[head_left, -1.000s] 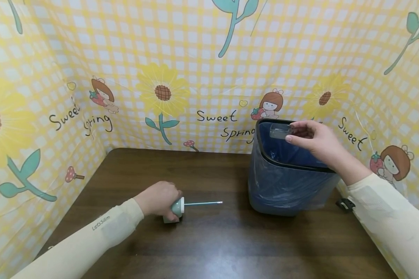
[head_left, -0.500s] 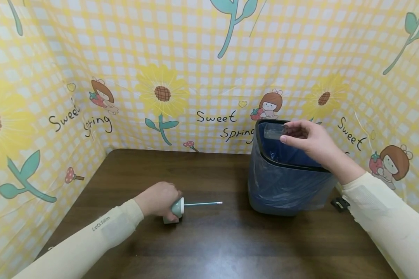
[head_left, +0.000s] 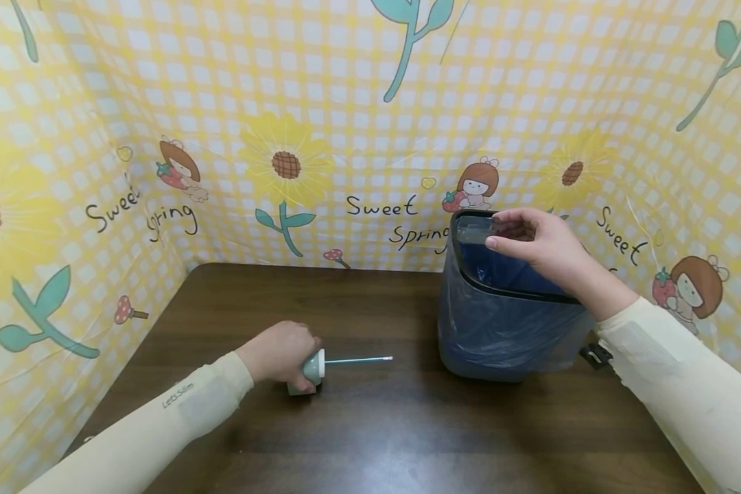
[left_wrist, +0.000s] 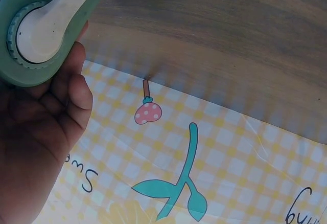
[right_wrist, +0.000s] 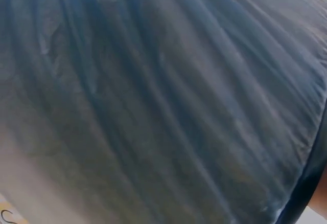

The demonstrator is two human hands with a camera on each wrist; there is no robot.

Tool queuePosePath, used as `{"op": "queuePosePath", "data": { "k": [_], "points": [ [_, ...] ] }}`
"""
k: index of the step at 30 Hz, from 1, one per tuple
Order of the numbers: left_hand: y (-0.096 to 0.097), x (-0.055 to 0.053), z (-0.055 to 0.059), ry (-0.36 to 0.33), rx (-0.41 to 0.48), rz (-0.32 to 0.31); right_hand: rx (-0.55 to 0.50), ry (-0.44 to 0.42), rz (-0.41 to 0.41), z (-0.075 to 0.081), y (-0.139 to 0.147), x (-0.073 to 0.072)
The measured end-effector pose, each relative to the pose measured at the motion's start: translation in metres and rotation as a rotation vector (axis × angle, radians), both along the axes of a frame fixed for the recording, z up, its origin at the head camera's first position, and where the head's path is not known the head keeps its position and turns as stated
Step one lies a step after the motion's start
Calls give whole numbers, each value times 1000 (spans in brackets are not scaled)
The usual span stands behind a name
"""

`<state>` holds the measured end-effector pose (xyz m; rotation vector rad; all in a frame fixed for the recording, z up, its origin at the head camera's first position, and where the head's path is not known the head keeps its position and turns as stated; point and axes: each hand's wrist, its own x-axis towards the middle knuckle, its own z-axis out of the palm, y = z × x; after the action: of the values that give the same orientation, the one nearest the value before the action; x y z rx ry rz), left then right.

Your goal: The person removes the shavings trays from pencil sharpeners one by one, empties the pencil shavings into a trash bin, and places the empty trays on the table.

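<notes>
My left hand (head_left: pixel 282 353) grips a pale green hand-crank pencil sharpener (head_left: pixel 313 369) on the table. A light blue pencil (head_left: pixel 359 360) sticks out of its white front, pointing right. In the left wrist view, the sharpener's white crank (left_wrist: pixel 38 35) shows, with the curled fingers of the left hand (left_wrist: pixel 41 137) beneath it. My right hand (head_left: pixel 549 248) pinches a small clear plastic container (head_left: pixel 474 230) between thumb and fingers over the mouth of the dark blue bin (head_left: pixel 484 343). Whether anything lies in the container cannot be seen. The bin's wrinkled liner (right_wrist: pixel 163 101) fills most of the right wrist view.
A black rim (head_left: pixel 519 293) holds the clear liner on the bin, which stands at the right of the brown wooden table (head_left: pixel 370 425). Behind the right forearm lies a small black object (head_left: pixel 595 355). Patterned yellow-checked cloth (head_left: pixel 321 82) surrounds the table's back and sides.
My right hand has shifted left with the clear container, bringing it nearer the bin's left rim. The left hand, sharpener and pencil have stayed put.
</notes>
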<state>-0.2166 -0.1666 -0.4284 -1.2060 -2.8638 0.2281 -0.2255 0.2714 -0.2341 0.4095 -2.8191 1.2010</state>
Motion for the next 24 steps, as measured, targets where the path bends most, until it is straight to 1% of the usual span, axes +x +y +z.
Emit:
{"op": "queuePosePath", "data": {
  "k": [4, 8, 17, 24],
  "points": [
    [-1, 0, -1, 3, 0, 5, -7, 4, 3, 2, -5, -1],
    [-1, 1, 0, -3, -1, 8, -18, 12, 23, 0, -10, -2],
    [-1, 3, 1, -7, 3, 10, -46, -6, 44, 0, -18, -3],
    [-1, 2, 1, -1, -4, 14, -77, 18, 60, 2, -26, -4]
  ]
}}
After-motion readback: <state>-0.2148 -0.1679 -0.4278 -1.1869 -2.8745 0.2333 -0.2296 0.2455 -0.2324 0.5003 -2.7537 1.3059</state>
